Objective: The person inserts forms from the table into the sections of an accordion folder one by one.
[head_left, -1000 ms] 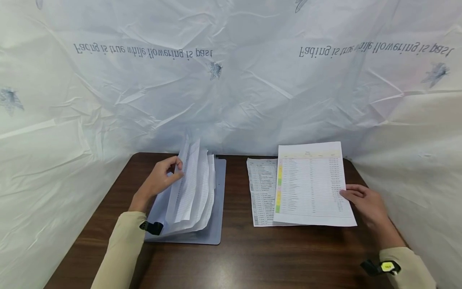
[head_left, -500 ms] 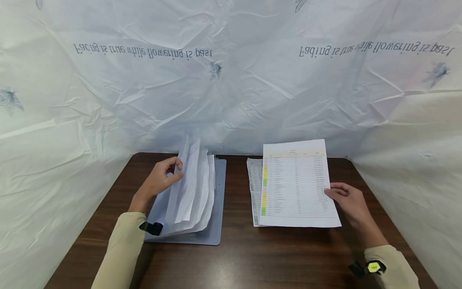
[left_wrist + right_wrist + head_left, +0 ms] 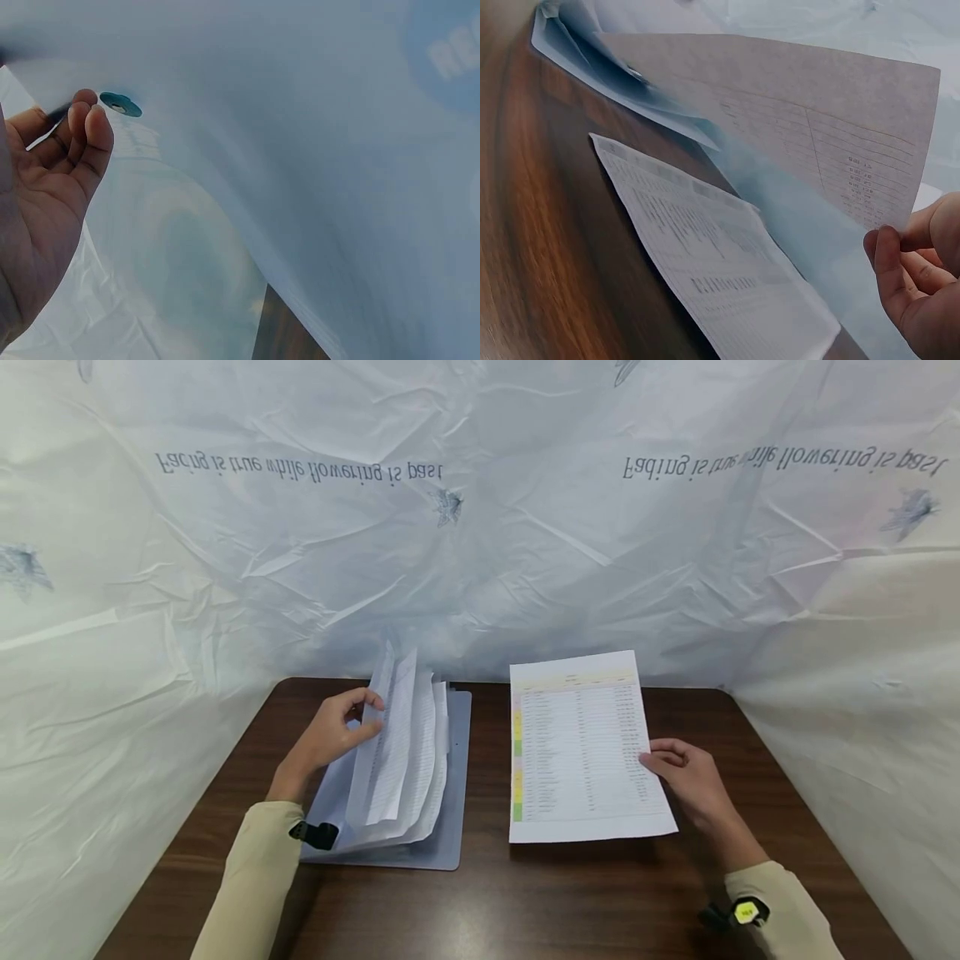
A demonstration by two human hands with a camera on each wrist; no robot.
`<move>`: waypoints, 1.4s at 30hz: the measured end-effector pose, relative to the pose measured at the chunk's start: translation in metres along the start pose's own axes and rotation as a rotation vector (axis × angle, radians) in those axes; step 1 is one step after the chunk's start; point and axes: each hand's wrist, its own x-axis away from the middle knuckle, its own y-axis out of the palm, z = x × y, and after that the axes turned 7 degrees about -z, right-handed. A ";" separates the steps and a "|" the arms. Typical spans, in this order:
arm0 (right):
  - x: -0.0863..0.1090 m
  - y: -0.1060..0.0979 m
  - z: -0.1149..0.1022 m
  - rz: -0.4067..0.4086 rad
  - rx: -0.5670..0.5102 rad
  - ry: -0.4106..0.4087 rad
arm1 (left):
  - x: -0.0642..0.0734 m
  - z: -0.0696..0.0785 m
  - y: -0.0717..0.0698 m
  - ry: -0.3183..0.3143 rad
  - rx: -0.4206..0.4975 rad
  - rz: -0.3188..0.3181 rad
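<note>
On the left of the table lies a translucent blue document folder (image 3: 454,793), its mouth spread and several printed papers (image 3: 397,768) fanned inside. My left hand (image 3: 326,731) holds the folder's front cover between thumb and fingers. In the left wrist view, a teal snap button (image 3: 120,104) shows on the plastic beside the fingertips. My right hand (image 3: 693,781) pinches the right edge of a printed sheet (image 3: 573,752) with coloured marks down its left side. Beneath it, a printed paper (image 3: 697,232) lies on the table, hidden from the head view.
The dark wooden table (image 3: 480,902) meets a wrinkled white plastic sheet (image 3: 480,568) with printed lettering, which hangs behind and along both sides. Bare wood separates the folder from the papers on the right.
My right hand has moved left with the printed sheet, which now covers the paper on the table in the head view. The left hand stays at the folder.
</note>
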 end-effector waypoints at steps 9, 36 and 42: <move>-0.003 0.023 -0.003 -0.029 -0.050 -0.011 | 0.000 -0.001 0.000 -0.016 0.014 -0.011; -0.017 0.077 0.002 -0.014 -0.158 0.001 | 0.002 0.000 -0.002 0.010 -0.003 0.027; -0.018 0.083 0.002 -0.018 -0.145 0.002 | 0.002 0.000 -0.002 0.010 0.002 0.029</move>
